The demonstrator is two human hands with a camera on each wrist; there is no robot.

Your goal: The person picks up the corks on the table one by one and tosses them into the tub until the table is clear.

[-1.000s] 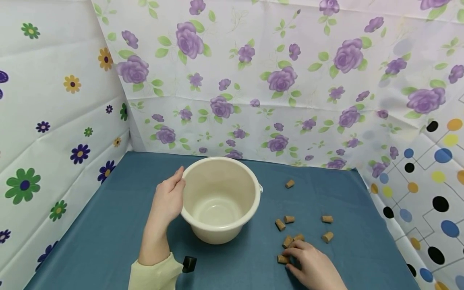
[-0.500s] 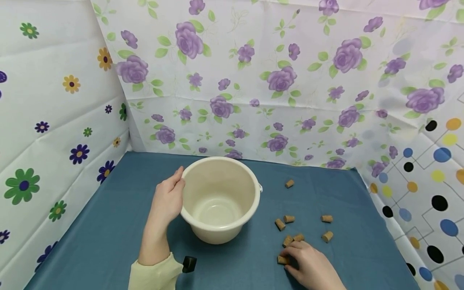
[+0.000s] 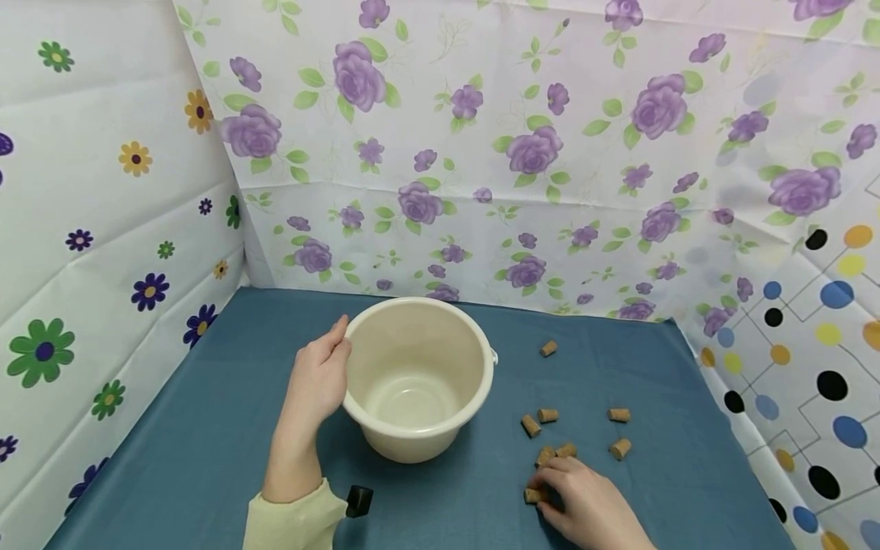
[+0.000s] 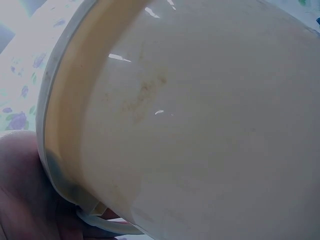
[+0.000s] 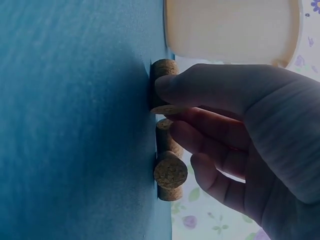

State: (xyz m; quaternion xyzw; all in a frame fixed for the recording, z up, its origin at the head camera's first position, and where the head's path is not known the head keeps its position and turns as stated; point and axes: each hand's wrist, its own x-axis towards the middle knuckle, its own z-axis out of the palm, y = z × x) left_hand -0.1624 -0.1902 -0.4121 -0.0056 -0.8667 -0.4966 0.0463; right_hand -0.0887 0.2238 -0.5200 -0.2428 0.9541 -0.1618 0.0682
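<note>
A cream plastic bucket (image 3: 418,435) stands on the blue cloth, its open top tilted toward the head camera. My left hand (image 3: 321,374) grips its rim on the left side; part of the white handle (image 4: 112,226) shows below the fingers in the left wrist view. To the right of the bucket, my right hand (image 3: 584,500) pinches a cork (image 3: 533,496) between thumb and fingers. The right wrist view has this cork (image 5: 164,67) lying on the cloth, the thumb on its side. Close by the fingertips lie two more corks, one cork (image 3: 545,456) and another cork (image 3: 567,450).
Several other corks lie around: a pair with one cork (image 3: 531,426) nearest the bucket, one cork (image 3: 548,348) farther back, and a cork (image 3: 620,448) at the right. Patterned sheets hang behind the blue cloth (image 3: 440,512) and along both sides.
My right hand has shifted very slightly to the left and nearer, with the cork at its fingertips. The left hand and bucket have stayed where they were.
</note>
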